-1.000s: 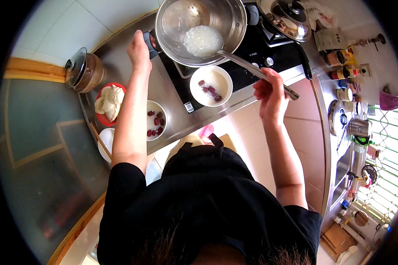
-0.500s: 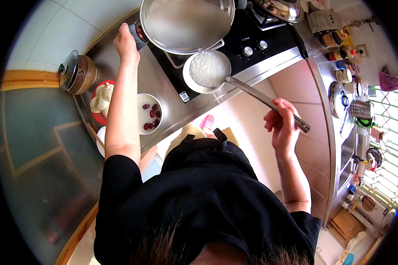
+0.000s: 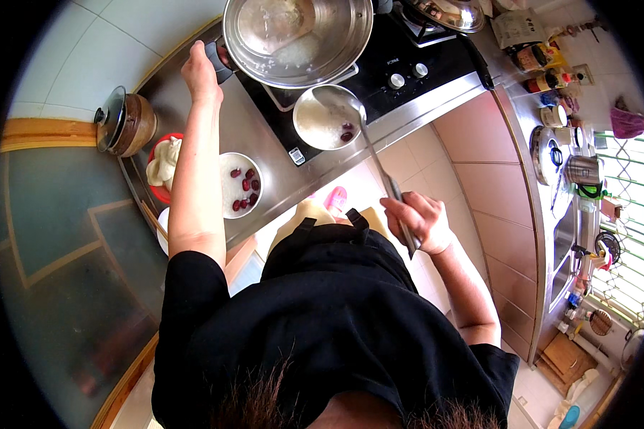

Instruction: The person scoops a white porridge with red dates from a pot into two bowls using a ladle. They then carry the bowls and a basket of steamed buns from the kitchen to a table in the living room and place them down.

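My left hand grips the dark handle of a steel pot holding cloudy liquid and some white grains, on the stove at the top. My right hand is closed round the long steel handle of a ladle, angled down toward me. The ladle's head is tipped in the white bowl below the pot, which holds pale porridge with dark red dates at its right. Another white bowl with white porridge and several dates stands on the steel counter beside my left forearm.
A red dish of white dough, a brown lidded crock and a partly hidden white bowl are at left. A black stove has knobs and a lid at its back. Bottles, jars and cookware line the right counter by a window.
The ladle full of white grains went from the pot into the white bowl and tipped over there. My right hand moved down and left, swinging the handle toward me. The pot shifted slightly up-left in view.
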Available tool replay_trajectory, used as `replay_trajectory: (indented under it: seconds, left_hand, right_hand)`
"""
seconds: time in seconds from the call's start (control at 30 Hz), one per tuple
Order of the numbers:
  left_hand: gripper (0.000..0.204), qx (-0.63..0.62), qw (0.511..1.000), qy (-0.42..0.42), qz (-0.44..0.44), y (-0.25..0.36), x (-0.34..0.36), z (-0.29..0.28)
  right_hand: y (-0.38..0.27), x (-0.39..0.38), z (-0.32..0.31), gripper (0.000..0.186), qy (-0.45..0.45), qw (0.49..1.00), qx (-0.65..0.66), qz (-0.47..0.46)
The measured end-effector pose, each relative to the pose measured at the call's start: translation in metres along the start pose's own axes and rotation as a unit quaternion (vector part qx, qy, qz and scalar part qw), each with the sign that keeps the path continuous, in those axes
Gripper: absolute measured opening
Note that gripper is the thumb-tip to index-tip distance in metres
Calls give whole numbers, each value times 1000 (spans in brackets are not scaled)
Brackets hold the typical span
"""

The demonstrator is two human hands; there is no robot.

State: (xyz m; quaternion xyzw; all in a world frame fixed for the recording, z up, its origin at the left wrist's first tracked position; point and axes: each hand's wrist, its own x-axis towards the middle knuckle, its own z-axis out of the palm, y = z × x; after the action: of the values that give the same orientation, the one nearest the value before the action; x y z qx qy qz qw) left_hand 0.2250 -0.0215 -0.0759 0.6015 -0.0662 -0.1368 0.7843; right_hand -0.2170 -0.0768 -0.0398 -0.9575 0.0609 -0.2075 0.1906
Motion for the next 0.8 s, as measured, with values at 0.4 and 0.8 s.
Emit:
replay_trajectory:
  seconds: [0.4, 0.8]
  left_hand:
    - [39, 6, 1000, 16, -11, 18, -19, 10]
    - [43, 3, 996, -65, -69, 24, -9, 2]
  right_hand:
    - [1, 31, -42, 22, 124, 987, 92, 33]
    - [98, 179, 53, 18, 228, 963, 102, 99]
